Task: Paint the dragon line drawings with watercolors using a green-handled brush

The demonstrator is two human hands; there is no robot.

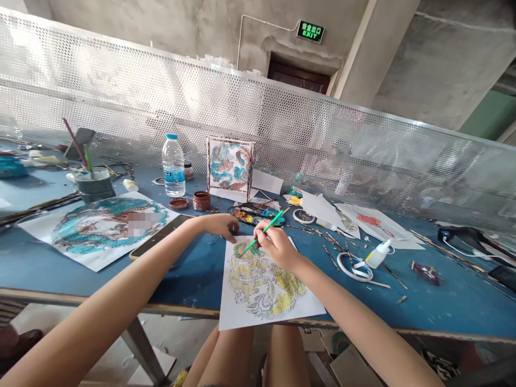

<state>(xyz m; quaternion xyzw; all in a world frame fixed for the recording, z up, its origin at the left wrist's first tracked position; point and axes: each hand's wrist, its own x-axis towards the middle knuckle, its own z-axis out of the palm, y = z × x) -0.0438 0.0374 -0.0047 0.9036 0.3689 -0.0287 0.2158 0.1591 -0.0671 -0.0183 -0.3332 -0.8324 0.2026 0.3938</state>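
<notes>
A white sheet with a dragon drawing (264,285), partly coloured yellow and green, lies at the near edge of the blue table (443,301). My right hand (276,247) is closed around a green paintbrush (266,228), whose tip touches the upper left of the drawing. My left hand (220,223) rests on the table at the sheet's top left corner, fingers curled and pressing down with nothing in them. A paint palette (252,214) with several colours sits just beyond both hands.
A teal dragon painting (105,226) lies at left, with a phone (159,236) beside it. Farther back stand a water bottle (173,165), a brush pot (94,185), small brown jars (200,200) and a framed painting (229,165). Tape rolls (355,266), a glue bottle (378,253) and sticks are scattered right. A perforated metal screen (322,140) borders the table.
</notes>
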